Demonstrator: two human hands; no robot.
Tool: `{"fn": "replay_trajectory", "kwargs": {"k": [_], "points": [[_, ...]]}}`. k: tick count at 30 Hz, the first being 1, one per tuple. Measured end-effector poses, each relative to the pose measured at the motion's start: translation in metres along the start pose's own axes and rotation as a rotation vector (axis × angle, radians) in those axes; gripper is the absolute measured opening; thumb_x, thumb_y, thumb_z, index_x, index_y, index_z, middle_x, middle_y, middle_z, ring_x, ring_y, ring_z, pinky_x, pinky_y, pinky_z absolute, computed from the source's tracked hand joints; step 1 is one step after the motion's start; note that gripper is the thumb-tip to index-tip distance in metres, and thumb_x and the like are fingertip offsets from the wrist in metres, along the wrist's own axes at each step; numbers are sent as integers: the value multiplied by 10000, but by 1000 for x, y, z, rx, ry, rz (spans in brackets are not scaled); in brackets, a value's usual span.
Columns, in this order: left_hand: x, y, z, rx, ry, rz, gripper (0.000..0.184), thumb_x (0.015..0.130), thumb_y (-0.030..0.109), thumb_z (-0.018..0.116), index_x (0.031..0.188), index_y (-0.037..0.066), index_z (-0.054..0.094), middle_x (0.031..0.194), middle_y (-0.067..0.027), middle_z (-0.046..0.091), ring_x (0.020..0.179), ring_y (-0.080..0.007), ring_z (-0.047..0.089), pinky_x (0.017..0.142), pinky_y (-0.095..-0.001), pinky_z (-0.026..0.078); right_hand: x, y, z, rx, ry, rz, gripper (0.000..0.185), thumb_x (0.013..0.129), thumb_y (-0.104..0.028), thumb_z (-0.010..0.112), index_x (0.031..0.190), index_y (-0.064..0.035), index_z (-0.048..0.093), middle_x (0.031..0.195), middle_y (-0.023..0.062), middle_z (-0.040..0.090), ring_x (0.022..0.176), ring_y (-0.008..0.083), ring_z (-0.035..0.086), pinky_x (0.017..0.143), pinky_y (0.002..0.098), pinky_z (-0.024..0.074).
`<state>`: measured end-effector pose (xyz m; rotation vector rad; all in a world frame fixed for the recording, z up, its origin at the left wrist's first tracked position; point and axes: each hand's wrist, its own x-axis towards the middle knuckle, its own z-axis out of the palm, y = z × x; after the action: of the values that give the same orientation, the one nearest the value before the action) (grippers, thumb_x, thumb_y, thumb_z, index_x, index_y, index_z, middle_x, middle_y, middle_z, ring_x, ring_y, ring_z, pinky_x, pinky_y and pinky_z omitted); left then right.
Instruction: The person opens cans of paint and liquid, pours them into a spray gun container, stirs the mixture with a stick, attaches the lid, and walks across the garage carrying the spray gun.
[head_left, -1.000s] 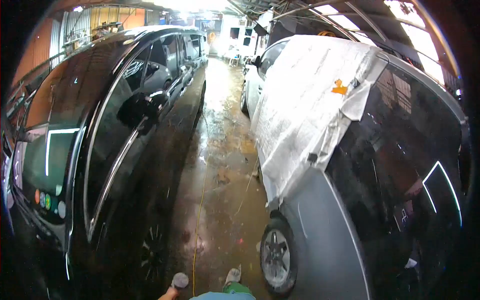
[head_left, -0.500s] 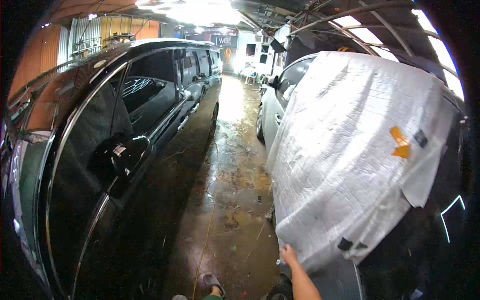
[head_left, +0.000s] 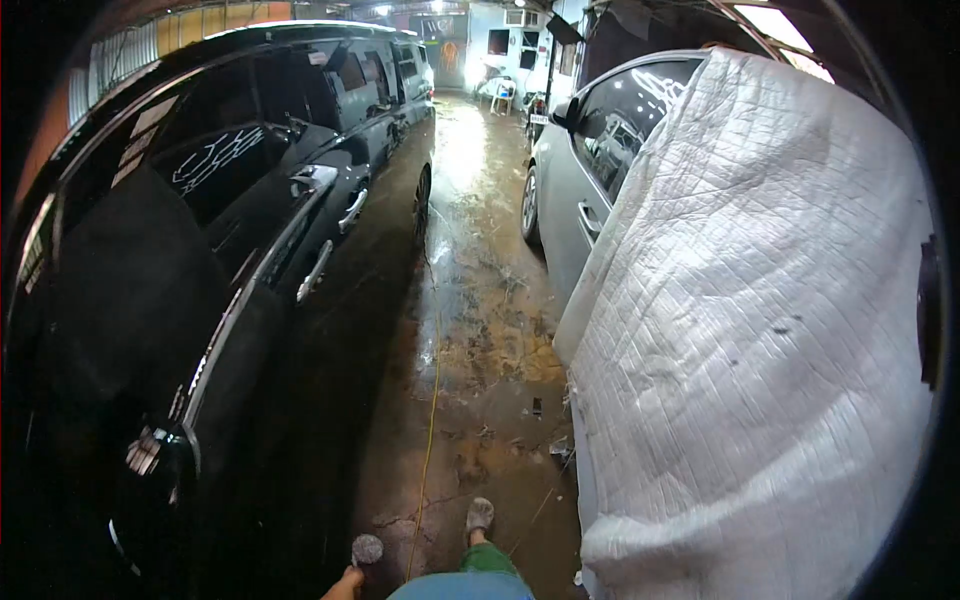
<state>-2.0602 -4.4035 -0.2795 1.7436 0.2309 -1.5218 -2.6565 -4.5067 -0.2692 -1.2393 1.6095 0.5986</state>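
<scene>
My left hand (head_left: 345,584) shows at the bottom edge, partly cut off, its fingers looking curled. Right at its tip is a rounded grey, speckled thing (head_left: 367,549); I cannot tell whether the hand holds it or it is a shoe beyond. My right hand is out of view. To the right, a silvery quilted cover (head_left: 730,300) drapes over a grey car (head_left: 565,215), hanging down its near side. One of my feet, in a grey shoe (head_left: 480,514), stands on the floor below a green trouser leg (head_left: 495,562).
A shiny black van (head_left: 270,220) lines the left side. Between the vehicles runs a wet, stained floor (head_left: 480,370) with a yellow cord (head_left: 429,440) and scattered debris. A chair (head_left: 502,95) stands at the far end.
My right hand, earlier closed at the cover's lower edge, has left the view. The view has shifted, and my left hand now shows at the bottom. The cover appears larger and nearer.
</scene>
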Motion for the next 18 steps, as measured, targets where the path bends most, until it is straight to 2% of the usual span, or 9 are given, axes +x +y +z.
{"fn": "replay_trajectory", "kwargs": {"k": [1,4,9,10,11,12,14,16,18], "points": [[23,34,22,353,129,-116,472,996,232,487,1434,61,524,1353,-164,616,1227,-315,594,943,-452,487,13,-9,-18,17,-11,28,572,894,-467,634,1238,-12,679,1200,248,696,1129,405,663,976,491,505],[51,111,67,478,156,231,213,938,240,613,993,98,762,888,-114,702,788,-307,676,683,-482,533,70,-55,-89,35,-18,34,584,894,-470,641,1260,-17,673,1206,244,696,1137,404,659,982,491,503],[110,235,165,307,153,96,224,928,216,608,1019,68,750,914,-133,706,817,-309,682,714,-482,533,261,-192,-259,-182,108,-349,605,894,-476,654,1298,-25,664,1216,238,696,1152,403,653,990,491,500],[125,260,180,305,150,96,227,926,211,607,1025,62,747,919,-137,707,823,-310,683,720,-482,533,265,-268,-332,-208,193,-287,615,897,-469,668,1311,-16,639,1209,259,687,1112,418,657,960,491,509],[142,284,198,304,143,92,231,924,206,606,1030,56,745,924,-141,708,829,-310,684,726,-481,533,315,-317,-389,-45,142,-472,611,903,-460,674,1266,29,629,1179,281,683,1085,431,659,924,496,516],[160,309,216,307,141,96,234,921,201,605,1035,50,742,929,-145,709,835,-311,685,732,-481,533,314,-392,-451,-144,377,-447,549,906,-439,669,1214,15,644,1129,283,691,1056,431,664,893,495,519],[204,368,254,311,116,93,241,917,192,602,1046,38,737,940,-153,711,846,-312,687,745,-481,534,285,-527,-569,27,343,-515,548,946,-401,626,1322,-4,587,1214,252,681,1116,410,655,963,474,505],[245,432,291,324,98,93,249,913,182,600,1056,26,732,950,-160,712,858,-313,690,757,-481,534,307,-620,-642,77,618,-785,509,977,-359,595,1344,-7,573,1165,242,693,1074,372,675,930,451,515],[284,494,319,342,94,87,258,909,172,598,1067,14,727,961,-168,714,869,-314,692,770,-481,534,294,-673,-693,256,631,-943,444,997,-334,584,1297,-7,598,1088,208,710,953,323,699,835,421,531]]}}
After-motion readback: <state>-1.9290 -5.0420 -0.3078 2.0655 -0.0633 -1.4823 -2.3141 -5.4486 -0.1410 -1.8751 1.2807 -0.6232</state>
